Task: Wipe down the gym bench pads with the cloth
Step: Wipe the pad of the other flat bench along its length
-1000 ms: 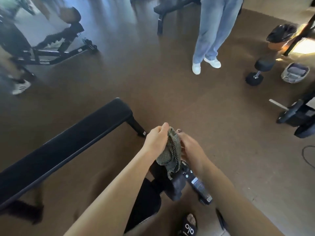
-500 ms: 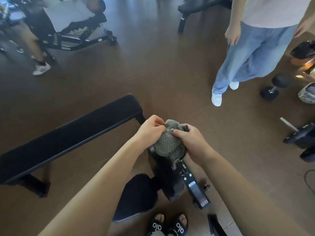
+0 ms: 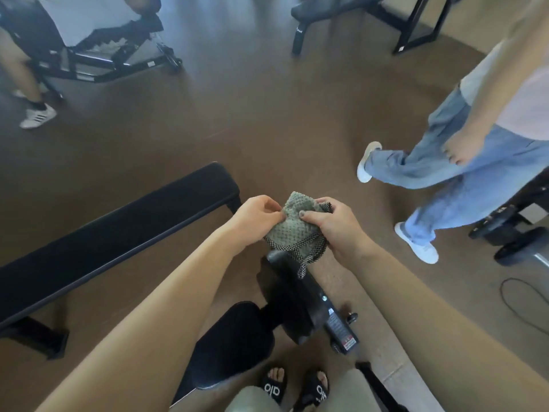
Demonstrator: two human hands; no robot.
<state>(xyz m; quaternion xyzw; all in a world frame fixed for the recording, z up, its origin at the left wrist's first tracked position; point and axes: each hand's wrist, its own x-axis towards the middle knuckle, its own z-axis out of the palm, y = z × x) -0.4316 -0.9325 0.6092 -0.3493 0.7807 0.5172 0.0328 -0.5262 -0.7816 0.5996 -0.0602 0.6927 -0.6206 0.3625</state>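
Both hands hold the cloth (image 3: pixel 292 226) in the air above the near bench's pad (image 3: pixel 294 295). The left hand (image 3: pixel 257 220) pinches its left edge; the right hand (image 3: pixel 335 226) grips its right side, fingers curled. The long bench (image 3: pixel 113 239) lies left.

Legible text: "alo" in white on each black slide sandal — left sandal (image 3: pixel 272 389), right sandal (image 3: pixel 318 391). Label stickers (image 3: pixel 341 328) on the black frame bar of the near bench carry print, possibly a warning panel with red — too small to read.
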